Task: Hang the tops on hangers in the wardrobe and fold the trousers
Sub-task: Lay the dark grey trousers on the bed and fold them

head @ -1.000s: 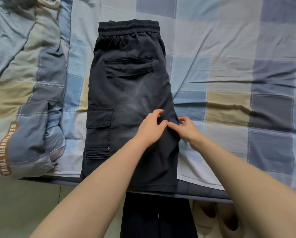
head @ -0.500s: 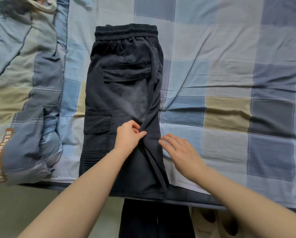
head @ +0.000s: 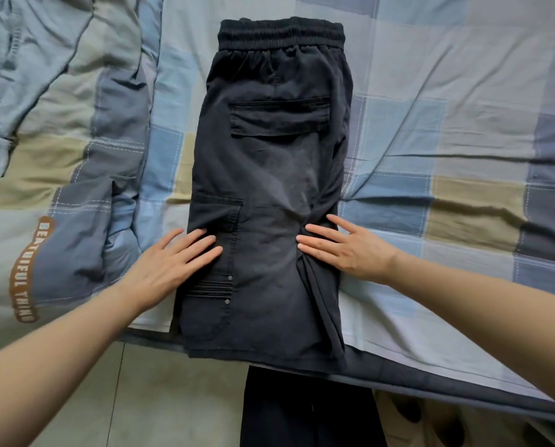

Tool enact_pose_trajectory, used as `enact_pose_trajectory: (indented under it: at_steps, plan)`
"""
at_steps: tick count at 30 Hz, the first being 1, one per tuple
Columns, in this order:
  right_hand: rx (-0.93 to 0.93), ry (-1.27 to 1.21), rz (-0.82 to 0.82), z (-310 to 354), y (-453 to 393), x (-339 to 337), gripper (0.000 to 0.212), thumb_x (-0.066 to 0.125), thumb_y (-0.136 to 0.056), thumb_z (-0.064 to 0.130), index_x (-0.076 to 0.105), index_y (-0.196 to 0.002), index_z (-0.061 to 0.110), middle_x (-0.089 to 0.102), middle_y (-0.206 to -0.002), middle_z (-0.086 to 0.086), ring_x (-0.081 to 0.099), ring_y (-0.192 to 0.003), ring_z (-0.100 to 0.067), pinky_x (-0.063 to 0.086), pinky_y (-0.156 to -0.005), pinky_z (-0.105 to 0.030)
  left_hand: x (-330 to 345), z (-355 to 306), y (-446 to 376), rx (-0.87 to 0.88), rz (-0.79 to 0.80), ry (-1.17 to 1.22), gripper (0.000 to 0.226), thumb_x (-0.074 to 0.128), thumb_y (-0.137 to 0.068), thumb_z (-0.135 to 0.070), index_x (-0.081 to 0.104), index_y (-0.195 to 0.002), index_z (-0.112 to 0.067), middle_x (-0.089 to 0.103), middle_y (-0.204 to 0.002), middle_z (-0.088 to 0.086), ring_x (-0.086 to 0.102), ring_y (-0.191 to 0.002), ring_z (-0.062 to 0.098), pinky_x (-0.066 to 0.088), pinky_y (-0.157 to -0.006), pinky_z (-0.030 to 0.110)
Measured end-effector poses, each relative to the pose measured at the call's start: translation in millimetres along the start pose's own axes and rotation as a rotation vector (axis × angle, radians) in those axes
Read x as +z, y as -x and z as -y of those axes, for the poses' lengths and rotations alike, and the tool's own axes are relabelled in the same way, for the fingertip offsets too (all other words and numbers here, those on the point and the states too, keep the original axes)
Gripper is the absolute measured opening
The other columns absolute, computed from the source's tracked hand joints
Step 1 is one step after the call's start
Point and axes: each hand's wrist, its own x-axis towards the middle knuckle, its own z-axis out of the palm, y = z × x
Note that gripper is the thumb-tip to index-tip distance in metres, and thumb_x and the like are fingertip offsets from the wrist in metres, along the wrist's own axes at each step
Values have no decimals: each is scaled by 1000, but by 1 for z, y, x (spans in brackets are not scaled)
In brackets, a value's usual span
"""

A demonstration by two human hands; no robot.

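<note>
The trousers (head: 269,188) lie on the bed (head: 463,91), folded in half lengthwise, with the waistband far from me and the hems hanging a little over the near edge. My left hand (head: 169,262) rests flat on the side pocket, and my right hand (head: 344,250) presses flat on the right edge; both have straight fingers and hold nothing. Under the right hand the cloth is bunched, and a loose flap runs down from there to the hem. I think this flap is the main risk: if I fold now, the wrinkle stays inside and the bundle becomes crooked. The hems over the edge can also pull the trousers toward the floor (head: 140,398) when I lift my hands. The quilt (head: 44,156) lies just beside on the left and can catch the fold.
</note>
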Motion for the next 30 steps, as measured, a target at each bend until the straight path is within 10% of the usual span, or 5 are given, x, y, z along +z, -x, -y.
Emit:
enact_pose_trajectory:
  at_steps: [4, 15, 19, 23, 30]
  plan:
    - [52, -39, -75, 6, -4, 3, 60, 29, -89, 17, 32, -149, 15, 30, -155, 1, 30, -142, -26, 28, -112, -54, 8, 23, -5, 122, 28, -47, 65, 36, -85, 1, 34, -147, -19, 45, -148, 10, 52, -129, 31, 39, -106, 53]
    - [-28, -225, -122, 18, 18, -10, 51, 45, -87, 14, 53, -137, 17, 48, -144, 0, 39, -137, -25, 32, -110, -50, -4, 22, -5, 146, -40, 166, 36, 72, -74, -18, 74, -108, -11, 69, -121, 7, 62, -117, 32, 47, -96, 59]
    - [162, -673, 196, 15, 8, -23, 47, 47, -96, 21, 44, -143, 26, 38, -150, 11, 26, -143, -11, 19, -116, -31, -9, 20, -16, -288, 232, 630, 22, 68, -89, -19, 72, -109, -15, 67, -124, 0, 60, -118, 21, 38, -103, 33]
    - [755, -1551, -44, -18, 1, -39, 32, 46, -100, 16, 57, -73, 2, 55, -70, -10, 49, -67, -20, 36, -67, -32, -20, 36, -37, -899, 137, 1316, 30, 57, -97, -26, 66, -77, -5, 60, -70, 2, 52, -65, 14, 38, -62, 27]
    - [1354, -2035, -208, -24, -23, -29, 41, 46, -98, 41, 62, -102, 3, 66, -97, -11, 63, -76, -21, 51, -63, -29, -7, 32, -46, -1227, -150, 1698, 33, 32, -99, -14, 59, -80, -17, 65, -77, 3, 58, -63, 13, 43, -57, 25]
